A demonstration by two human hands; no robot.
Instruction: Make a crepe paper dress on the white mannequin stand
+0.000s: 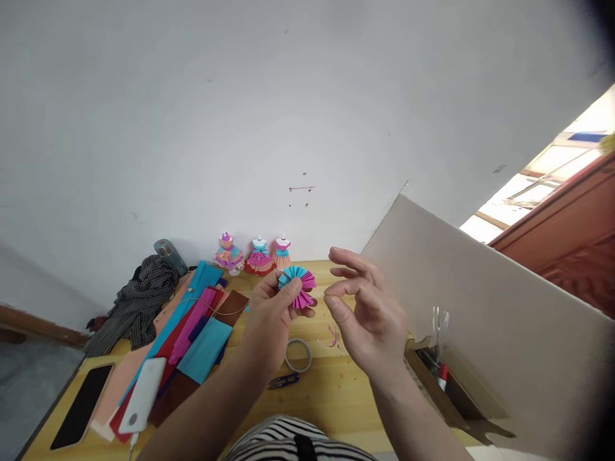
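Between the thumb and fingers of my left hand (271, 314) is a round pleated paper rosette (298, 275), part turquoise and part magenta. My right hand (372, 314) is held up just to the right, apart from the rosette. Its thumb and index fingertips are pinched together while the other fingers are lifted; anything between them is too small to make out. Below the hands a roll of clear tape (311, 358) lies flat on the wooden table (336, 410), with small dark thread snips (284, 381) beside it.
Three small paper-dressed figures (260, 256) stand against the wall. At left are folded coloured sheets (205, 352), a white power bank (144, 394), a phone (82, 406), a bottle (170, 256) and striped cloth (139, 307). An open cardboard box (442, 403) and a large pale board (480, 307) are right.
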